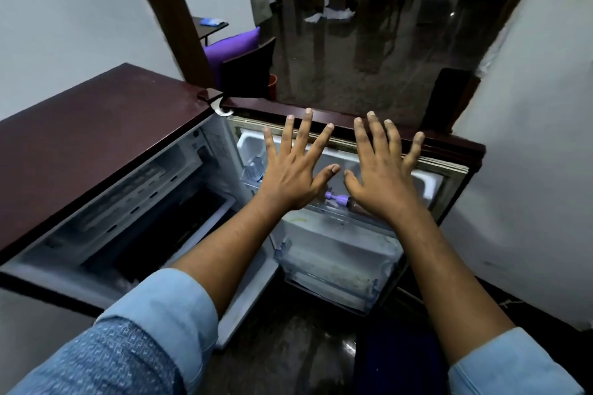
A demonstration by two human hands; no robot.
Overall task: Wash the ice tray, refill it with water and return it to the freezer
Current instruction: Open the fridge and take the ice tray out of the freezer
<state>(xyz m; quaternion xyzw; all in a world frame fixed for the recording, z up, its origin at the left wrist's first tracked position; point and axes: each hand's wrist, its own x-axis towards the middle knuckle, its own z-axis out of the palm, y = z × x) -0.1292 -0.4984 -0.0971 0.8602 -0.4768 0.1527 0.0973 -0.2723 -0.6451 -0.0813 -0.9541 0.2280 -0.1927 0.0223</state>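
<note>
A small maroon fridge [80,125] stands on the left with its door [353,135] swung wide open to the right. Behind the open front lies the frosty freezer compartment [138,199], its inside dark; I cannot make out an ice tray there. My left hand [288,170] and my right hand [382,176] are both stretched out flat in the air in front of the door's inner side, palms down, fingers spread, holding nothing and touching nothing.
The door's shelves [333,266] carry a purple-capped bottle [337,200] lying on its side. Beyond the door are a dark chair with a purple cushion [234,45], a glossy dark floor [353,74] and a white wall [539,138] close on the right.
</note>
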